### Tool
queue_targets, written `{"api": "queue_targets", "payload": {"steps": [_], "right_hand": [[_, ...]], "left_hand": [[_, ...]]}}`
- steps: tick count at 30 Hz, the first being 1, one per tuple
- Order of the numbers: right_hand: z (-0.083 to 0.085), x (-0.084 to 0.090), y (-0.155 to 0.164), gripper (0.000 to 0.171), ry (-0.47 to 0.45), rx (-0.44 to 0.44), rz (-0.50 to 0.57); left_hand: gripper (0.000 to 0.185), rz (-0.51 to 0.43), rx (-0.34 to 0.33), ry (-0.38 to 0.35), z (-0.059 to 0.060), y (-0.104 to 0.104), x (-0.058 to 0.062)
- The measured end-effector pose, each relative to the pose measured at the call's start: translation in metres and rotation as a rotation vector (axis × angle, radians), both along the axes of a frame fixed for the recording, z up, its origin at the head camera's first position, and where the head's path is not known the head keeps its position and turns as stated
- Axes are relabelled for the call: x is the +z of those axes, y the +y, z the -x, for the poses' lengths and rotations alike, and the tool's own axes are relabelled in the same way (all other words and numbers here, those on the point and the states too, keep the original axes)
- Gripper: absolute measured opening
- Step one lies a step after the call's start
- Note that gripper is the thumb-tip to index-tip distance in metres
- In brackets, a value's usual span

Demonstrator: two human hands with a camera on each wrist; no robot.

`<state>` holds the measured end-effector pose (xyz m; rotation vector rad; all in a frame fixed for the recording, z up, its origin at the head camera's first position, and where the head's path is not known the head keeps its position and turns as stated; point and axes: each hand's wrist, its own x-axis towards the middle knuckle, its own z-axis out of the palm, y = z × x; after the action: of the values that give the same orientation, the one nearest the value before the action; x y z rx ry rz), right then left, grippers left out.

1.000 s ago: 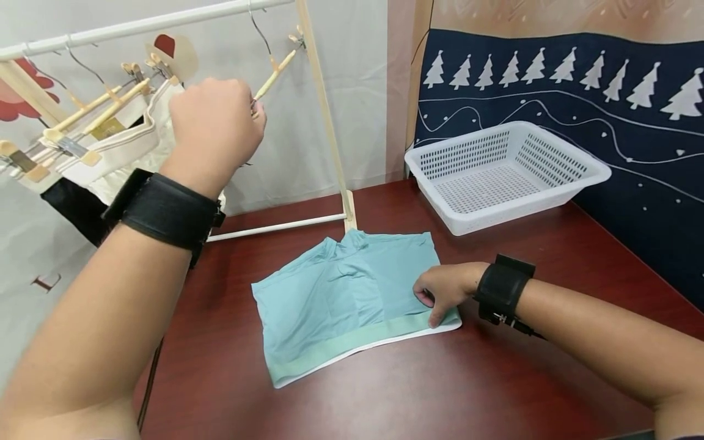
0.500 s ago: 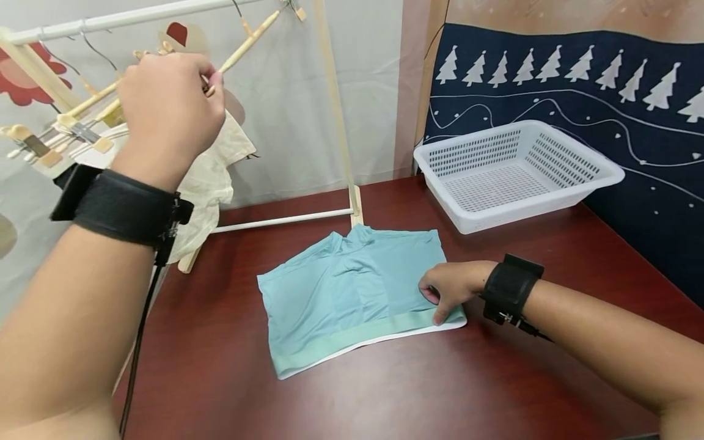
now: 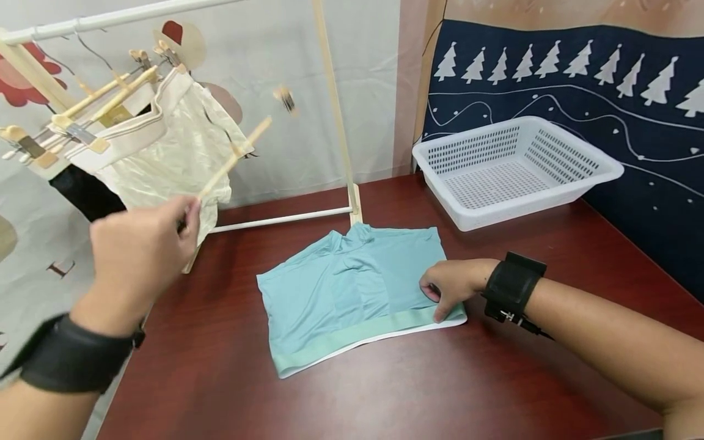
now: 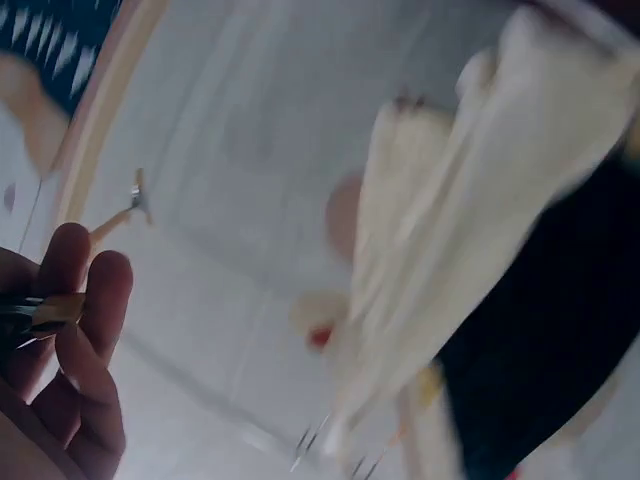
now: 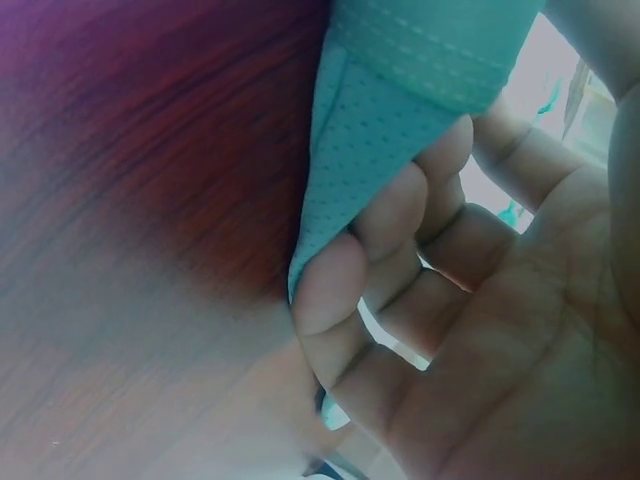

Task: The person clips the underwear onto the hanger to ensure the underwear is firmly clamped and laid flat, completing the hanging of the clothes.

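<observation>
Teal boxer briefs [image 3: 330, 287] lie spread on the dark red table, waistband toward me. My right hand [image 3: 453, 286] pinches their right side at the waistband, thumb on top; in the right wrist view its fingertips [image 5: 335, 280] touch the cloth edge. On the left, my left hand [image 3: 143, 256] grips one end of a wooden clip hanger [image 3: 220, 174], which is blurred and slants up to the right. A clip [image 3: 286, 99] shows at its far end. In the left wrist view another clip [image 4: 60, 312] sits between the fingers.
A clothes rack [image 3: 335, 104] stands at the back left, with cream underpants [image 3: 181, 134] and a black garment [image 3: 88, 192] on clip hangers. A white plastic basket [image 3: 478, 217] stands at the back right, before a navy tree-patterned cloth [image 3: 511, 104].
My left hand has brought the hanger away from the rack's bar, first leftward and then down. The right hand and the boxer briefs have stayed in place.
</observation>
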<state>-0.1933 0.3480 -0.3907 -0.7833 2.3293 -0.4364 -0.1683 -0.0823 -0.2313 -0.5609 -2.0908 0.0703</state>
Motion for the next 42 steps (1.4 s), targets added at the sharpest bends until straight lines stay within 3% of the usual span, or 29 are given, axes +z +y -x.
{"api": "queue_targets", "payload": {"steps": [3,6,8,10,12,16,19,22,27,33,42], "right_hand": [[-0.003,-0.002,0.001,0.035,0.01,0.003,0.018],[-0.005,-0.006,0.005,0.029,0.041,-0.003,0.083],[-0.004,-0.01,0.008,0.025,0.064,-0.051,0.166],[-0.001,-0.013,0.012,0.026,0.039,-0.166,0.277],[0.001,-0.012,0.016,0.039,-0.064,-0.327,0.413],[-0.001,-0.002,0.02,0.076,-0.378,-0.647,0.655],[-0.004,0.005,0.019,0.081,-0.518,-0.77,0.717],[-0.009,0.007,0.02,0.073,-0.558,-0.857,0.712],[-0.023,0.01,0.025,0.057,-0.545,-0.939,0.699],[-0.041,0.007,0.032,0.061,-0.548,-1.043,0.672],[-0.052,-0.004,0.036,0.055,-0.493,-1.116,0.588]], "left_hand": [[0.034,0.034,-0.133,0.038,-0.011,0.0,-0.031],[0.03,0.078,-0.267,0.061,-0.018,0.008,-0.054],[0.024,0.116,-0.338,0.07,-0.021,0.017,-0.066],[0.023,0.15,-0.397,0.054,-0.023,0.024,-0.081],[0.024,0.176,-0.446,0.036,-0.024,0.032,-0.096],[0.025,0.221,-0.524,-0.003,-0.03,0.046,-0.124],[0.026,0.267,-0.564,-0.007,-0.036,0.056,-0.137],[0.028,0.296,-0.587,0.003,-0.042,0.063,-0.146],[0.031,0.27,-0.621,0.025,-0.053,0.075,-0.152],[0.033,0.227,-0.635,0.076,-0.063,0.09,-0.153],[0.034,0.213,-0.669,0.053,-0.064,0.097,-0.159]]}}
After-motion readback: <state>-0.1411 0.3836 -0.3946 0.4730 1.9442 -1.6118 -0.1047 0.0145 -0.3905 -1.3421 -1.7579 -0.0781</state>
